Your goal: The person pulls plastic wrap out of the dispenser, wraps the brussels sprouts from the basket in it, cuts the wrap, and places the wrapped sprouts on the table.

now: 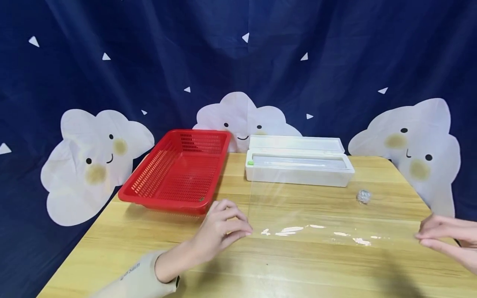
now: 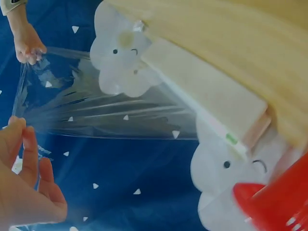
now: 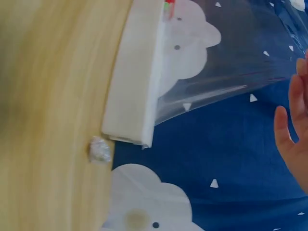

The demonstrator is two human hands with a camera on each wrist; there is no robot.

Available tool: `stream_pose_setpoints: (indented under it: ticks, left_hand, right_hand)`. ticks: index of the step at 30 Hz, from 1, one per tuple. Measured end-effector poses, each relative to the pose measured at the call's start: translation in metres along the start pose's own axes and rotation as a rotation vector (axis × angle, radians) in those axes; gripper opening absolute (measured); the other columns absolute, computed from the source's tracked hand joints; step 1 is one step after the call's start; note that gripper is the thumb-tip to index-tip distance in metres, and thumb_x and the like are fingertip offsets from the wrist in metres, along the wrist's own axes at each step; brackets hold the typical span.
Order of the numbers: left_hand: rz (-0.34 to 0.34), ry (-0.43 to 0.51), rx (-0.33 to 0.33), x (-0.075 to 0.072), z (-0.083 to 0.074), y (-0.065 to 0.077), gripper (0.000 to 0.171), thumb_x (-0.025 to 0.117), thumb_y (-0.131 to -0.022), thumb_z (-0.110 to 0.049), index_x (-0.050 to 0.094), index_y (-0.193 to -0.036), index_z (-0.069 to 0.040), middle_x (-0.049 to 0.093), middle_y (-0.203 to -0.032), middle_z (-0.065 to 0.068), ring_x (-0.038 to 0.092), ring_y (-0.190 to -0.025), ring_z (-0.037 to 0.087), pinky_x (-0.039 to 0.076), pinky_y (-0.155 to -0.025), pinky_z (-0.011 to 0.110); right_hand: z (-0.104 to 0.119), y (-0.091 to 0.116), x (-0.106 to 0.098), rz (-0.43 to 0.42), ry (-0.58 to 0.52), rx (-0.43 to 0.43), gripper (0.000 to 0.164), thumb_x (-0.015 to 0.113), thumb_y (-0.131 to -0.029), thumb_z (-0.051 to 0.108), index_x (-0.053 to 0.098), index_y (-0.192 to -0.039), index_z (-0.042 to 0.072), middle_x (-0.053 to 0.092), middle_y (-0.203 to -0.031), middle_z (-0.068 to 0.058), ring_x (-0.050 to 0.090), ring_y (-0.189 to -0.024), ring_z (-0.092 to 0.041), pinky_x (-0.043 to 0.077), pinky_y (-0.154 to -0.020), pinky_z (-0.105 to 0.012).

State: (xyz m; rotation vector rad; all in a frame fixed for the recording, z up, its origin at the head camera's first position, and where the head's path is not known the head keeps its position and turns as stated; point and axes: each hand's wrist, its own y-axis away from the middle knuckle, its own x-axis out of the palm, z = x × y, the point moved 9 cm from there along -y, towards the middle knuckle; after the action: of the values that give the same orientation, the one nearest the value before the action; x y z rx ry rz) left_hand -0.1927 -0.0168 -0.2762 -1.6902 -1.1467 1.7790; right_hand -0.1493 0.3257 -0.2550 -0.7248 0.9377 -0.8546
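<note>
A clear sheet of plastic wrap (image 1: 305, 215) stretches from a white wrap dispenser box (image 1: 298, 176) toward me. My left hand (image 1: 225, 227) pinches its near left corner between thumb and fingertips. At the near right corner, my right hand (image 1: 449, 238) pinches the film the same way. The box's lid (image 1: 296, 143) stands up at the back, and a green slider (image 1: 251, 163) sits at the left end of its front edge. In the left wrist view the film (image 2: 120, 108) runs taut and wrinkled between both hands and the box.
A red plastic basket (image 1: 175, 174) stands at the left of the wooden table (image 1: 149, 236), close behind my left hand. Right of the box lies a small crumpled ball of clear film (image 1: 363, 196). A dark blue curtain (image 1: 238, 49) with cloud prints hangs behind the table.
</note>
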Motion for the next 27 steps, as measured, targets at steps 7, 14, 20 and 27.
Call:
stream_pose_setpoints:
  ticks: [7, 14, 20, 27]
  left_hand:
    - [0.166, 0.018, 0.052, 0.023, -0.004, 0.024, 0.003, 0.068, -0.077, -0.022, 0.07, -0.08, -0.02, 0.06, -0.082, -0.011, 0.049, -0.087, 0.01, 0.038, -0.078, 0.025]
    - [0.354, 0.019, 0.055, 0.055, 0.003, 0.055, 0.005, 0.072, -0.074, -0.023, 0.071, -0.079, -0.024, 0.06, -0.079, -0.014, 0.048, -0.087, 0.004, 0.037, -0.079, 0.02]
    - [0.432, 0.011, 0.065, 0.077, 0.004, 0.076, 0.005, 0.072, -0.076, -0.022, 0.071, -0.081, -0.025, 0.059, -0.08, -0.016, 0.048, -0.087, 0.003, 0.036, -0.078, 0.018]
    - [0.483, -0.045, 0.142, 0.09, 0.004, 0.087, 0.008, 0.07, -0.077, -0.027, 0.07, -0.085, -0.025, 0.058, -0.084, -0.016, 0.047, -0.086, 0.004, 0.034, -0.078, 0.018]
  right_hand:
    - [-0.017, 0.035, 0.022, 0.172, -0.064, 0.162, 0.019, 0.058, -0.078, -0.015, 0.062, -0.096, -0.011, 0.059, -0.087, -0.008, 0.051, -0.075, -0.012, 0.037, -0.058, -0.021]
    - [-0.05, 0.084, 0.044, 0.332, -0.047, 0.44, 0.048, 0.057, -0.069, -0.025, 0.064, -0.104, 0.007, 0.057, -0.084, -0.001, 0.052, -0.07, -0.009, 0.039, -0.055, -0.022]
    - [-0.062, 0.108, 0.06, 0.367, -0.019, 0.417, 0.041, 0.062, -0.07, -0.017, 0.066, -0.1, 0.01, 0.056, -0.084, -0.003, 0.052, -0.073, -0.009, 0.039, -0.058, -0.019]
    - [-0.081, 0.129, 0.071, 0.426, 0.126, 0.508, 0.031, 0.063, -0.075, -0.011, 0.068, -0.094, 0.012, 0.058, -0.088, 0.002, 0.054, -0.079, -0.005, 0.04, -0.063, -0.013]
